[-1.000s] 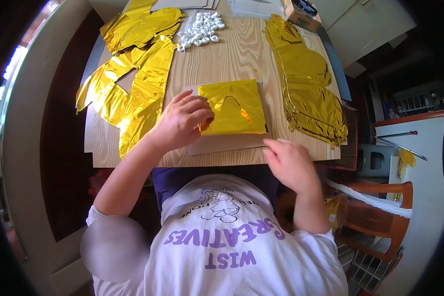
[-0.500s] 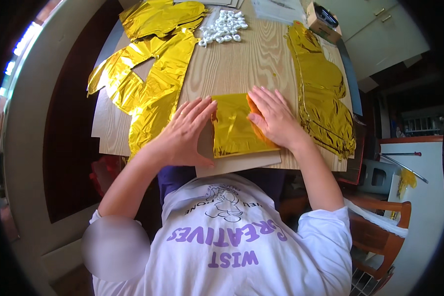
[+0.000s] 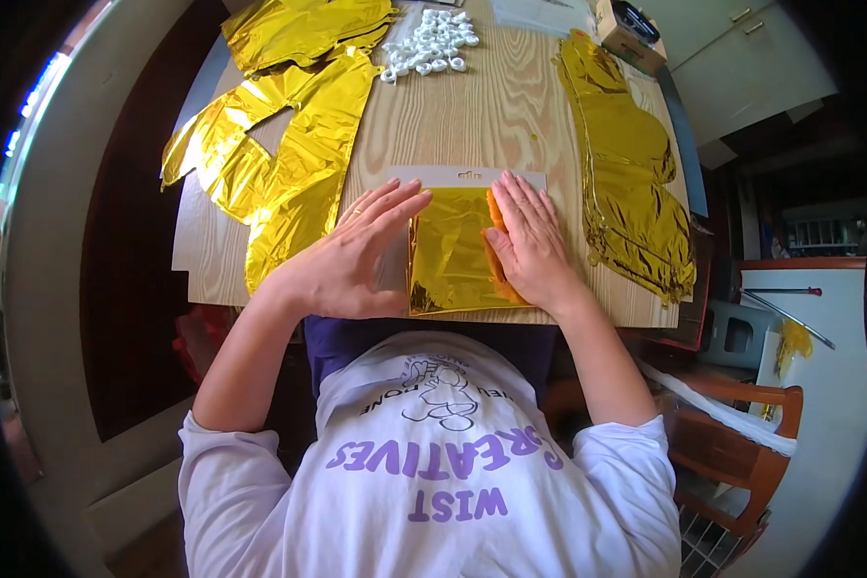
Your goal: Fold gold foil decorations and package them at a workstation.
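Note:
A folded piece of gold foil (image 3: pixel 448 250) lies in front of me at the table's near edge. From under its far side shows a white card (image 3: pixel 424 177) with a hang hole. My left hand (image 3: pixel 342 255) is open at the foil's left edge, fingers stretched forward and thumb apart, the fingertips over the card. Flat along the foil's right edge lies my right hand (image 3: pixel 530 236), fingers extended. A crumpled orange strip (image 3: pixel 499 260) shows beside its thumb; the rest of that strip is hidden by the hand.
Spread gold foil balloons (image 3: pixel 308 173) lie at the left, with more gold foil (image 3: pixel 299 34) behind them. Several small white rings (image 3: pixel 433 43) sit at the back. Another gold foil stack (image 3: pixel 626 173) rests at the right, near a cardboard box (image 3: pixel 636 39). A wooden chair (image 3: pixel 742 433) stands to my right.
The white card has slid away from me under the foil; its near end no longer sticks out and its far end shows. Both hands stay beside the foil.

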Available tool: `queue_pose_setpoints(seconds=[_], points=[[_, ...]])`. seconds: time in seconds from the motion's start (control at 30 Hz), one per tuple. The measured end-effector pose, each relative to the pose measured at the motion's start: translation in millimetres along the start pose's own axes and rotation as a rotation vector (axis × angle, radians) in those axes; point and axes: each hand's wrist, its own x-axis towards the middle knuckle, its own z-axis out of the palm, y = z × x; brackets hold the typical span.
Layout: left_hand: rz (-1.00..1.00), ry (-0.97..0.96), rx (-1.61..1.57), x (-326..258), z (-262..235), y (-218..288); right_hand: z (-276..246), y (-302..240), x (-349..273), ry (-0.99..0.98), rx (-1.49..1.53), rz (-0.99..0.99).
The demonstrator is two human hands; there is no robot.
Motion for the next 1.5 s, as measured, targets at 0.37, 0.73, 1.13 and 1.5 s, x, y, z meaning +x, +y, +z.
queue_pose_setpoints(seconds=[0.37,0.73,1.13,1.5], points=[[0.025,-0.003,0.309,18,34,1,1,-3,0,0.015,-0.096,0.043],[0.142,0.125,0.277,90,28,3,-80,-22,-61,0.158,0.556,0.544],[0.299,-0.011,0.209,127,35,-10,-61,-40,-82,-0.168,1.347,1.198],[0.040,-0.103,0.055,146,15,-8,-40,-40,-73,0.009,1.333,1.214]])
